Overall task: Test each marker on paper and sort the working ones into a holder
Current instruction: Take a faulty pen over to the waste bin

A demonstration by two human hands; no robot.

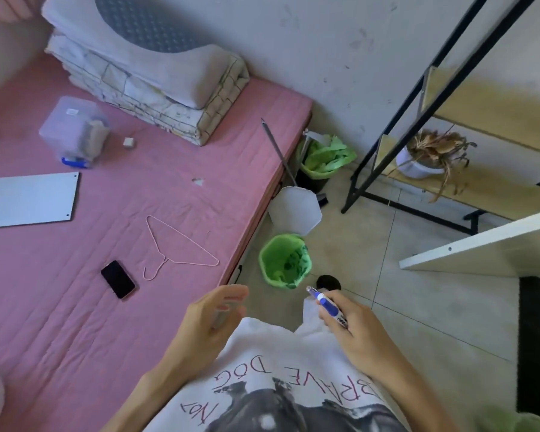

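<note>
head view, looking down over the person's lap toward a pink bed (pixel 75 307) and tiled floor.

item: blue marker (pixel 328 305), lower centre-right of the frame, above the floor beside the bed edge. long axis diagonal; the pale uncapped-looking tip points to the upper left, toward the green-lined bin (pixel 286 265), and the barrel end runs down-right into the palm (whether the tip is bare or capped is too blurred to say).

hands: right hand (pixel 353 332) with fingers curled round the marker in a writing grip. left hand (pixel 214 318), lower centre, fingers loosely spread and holding nothing i can make out; motion blur hides the fingertips. the two hands are apart.

related items: clear plastic container (pixel 74 132) at upper left on the bed, possibly the holder; white sheet or board (pixel 28 199) at the left edge, possibly the test paper.

step, as judged: one marker in hand, not yet tested or sorted. the next move calls for bringing the tip down to the sheet at left, then carrying the marker to the container if it marks.
</note>
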